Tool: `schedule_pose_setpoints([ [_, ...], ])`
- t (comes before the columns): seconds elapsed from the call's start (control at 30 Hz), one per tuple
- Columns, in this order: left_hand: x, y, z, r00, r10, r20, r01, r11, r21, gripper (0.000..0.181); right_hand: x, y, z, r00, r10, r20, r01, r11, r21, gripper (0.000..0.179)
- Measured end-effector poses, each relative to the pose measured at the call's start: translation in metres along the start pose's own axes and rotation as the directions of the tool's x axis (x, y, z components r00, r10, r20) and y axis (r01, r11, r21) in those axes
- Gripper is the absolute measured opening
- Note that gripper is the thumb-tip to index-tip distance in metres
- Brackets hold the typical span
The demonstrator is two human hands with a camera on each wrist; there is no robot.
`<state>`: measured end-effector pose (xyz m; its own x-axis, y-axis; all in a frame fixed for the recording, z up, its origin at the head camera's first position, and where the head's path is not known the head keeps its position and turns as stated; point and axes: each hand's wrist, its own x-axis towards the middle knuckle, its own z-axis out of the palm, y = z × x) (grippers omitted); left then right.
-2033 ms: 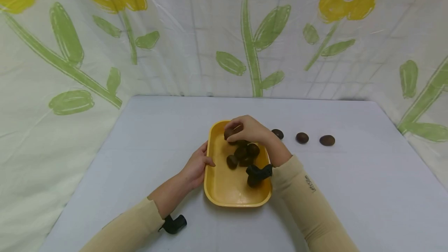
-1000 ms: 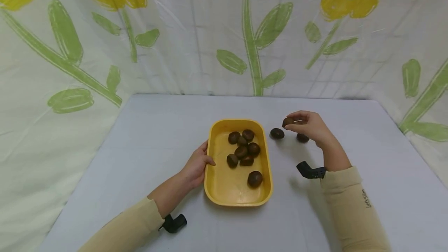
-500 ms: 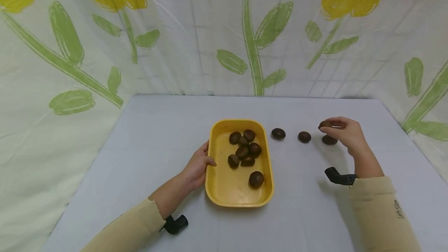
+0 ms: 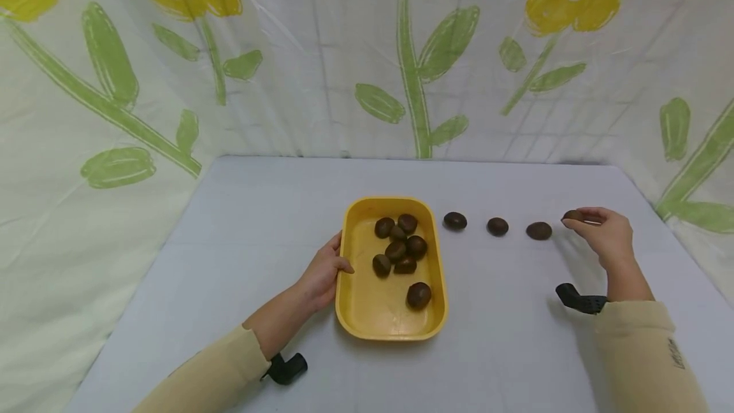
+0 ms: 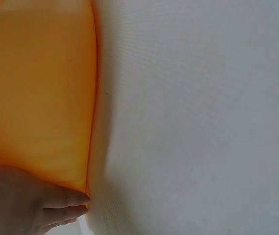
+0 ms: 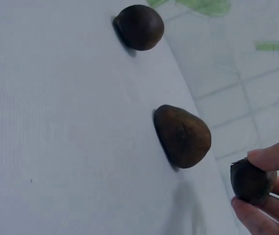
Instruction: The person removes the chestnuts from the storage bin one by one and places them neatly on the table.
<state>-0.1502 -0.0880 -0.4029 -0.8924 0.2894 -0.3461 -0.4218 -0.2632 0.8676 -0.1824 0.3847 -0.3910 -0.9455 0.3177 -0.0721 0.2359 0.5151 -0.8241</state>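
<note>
three brown nuts (image 4: 497, 227) lie spaced in a row on the bench (image 4: 275, 202), right of the yellow tray (image 4: 367, 311). the right hand (image 4: 612, 236) pinches a fourth nut (image 4: 572, 215) between thumb and fingers, apparently above the bench, just past the row's end. the left hand (image 4: 321, 276) grips the tray's left side, thumb over the rim. eight nuts (image 4: 395, 250) sit in the tray, so the work looks under half done.

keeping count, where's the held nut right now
In the head view, the held nut is toward the right, pinched in the right hand, just right of the row of three nuts on the table.
</note>
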Motion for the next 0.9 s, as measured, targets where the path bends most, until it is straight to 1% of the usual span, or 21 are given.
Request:
schedule_pose_setpoints([
  [0.1, 0.0, 0.0, 0.0, 1.0, 0.0, -0.005, 0.0, 1.0, 0.004, 0.087, 0.001, 0.007, -0.003, 1.0, 0.013, -0.008, -0.013, 0.999, -0.04, 0.027],
  [0.27, 0.001, -0.001, 0.0, 1.0, 0.004, -0.006, -0.004, 1.0, 0.002, 0.086, 0.002, 0.015, -0.005, 0.999, 0.046, -0.027, -0.05, 0.99, -0.131, 0.056],
  [0.33, 0.001, -0.001, -0.001, 1.0, 0.005, -0.007, -0.005, 1.0, 0.001, 0.087, 0.002, 0.018, -0.005, 0.998, 0.062, -0.027, -0.065, 0.982, -0.178, 0.064],
  [0.43, 0.001, -0.001, -0.001, 1.0, 0.005, -0.006, -0.005, 1.0, -0.003, 0.088, 0.002, 0.021, -0.003, 0.996, 0.081, -0.026, -0.084, 0.966, -0.243, 0.065],
  [0.53, 0.001, -0.002, -0.001, 1.0, 0.003, -0.005, -0.003, 1.0, -0.012, 0.088, 0.001, 0.023, -0.001, 0.996, 0.084, -0.025, -0.087, 0.958, -0.273, 0.063],
  [0.8, 0.001, -0.001, 0.0, 1.0, -0.005, -0.014, 0.005, 1.0, -0.003, 0.088, 0.001, 0.022, -0.002, 0.992, 0.13, -0.01, -0.128, 0.96, -0.25, 0.064],
  [0.9, 0.0, -0.001, 0.0, 1.0, -0.006, -0.013, 0.006, 1.0, -0.002, 0.089, 0.002, 0.022, -0.002, 0.992, 0.127, -0.009, -0.125, 0.958, -0.256, 0.065],
])
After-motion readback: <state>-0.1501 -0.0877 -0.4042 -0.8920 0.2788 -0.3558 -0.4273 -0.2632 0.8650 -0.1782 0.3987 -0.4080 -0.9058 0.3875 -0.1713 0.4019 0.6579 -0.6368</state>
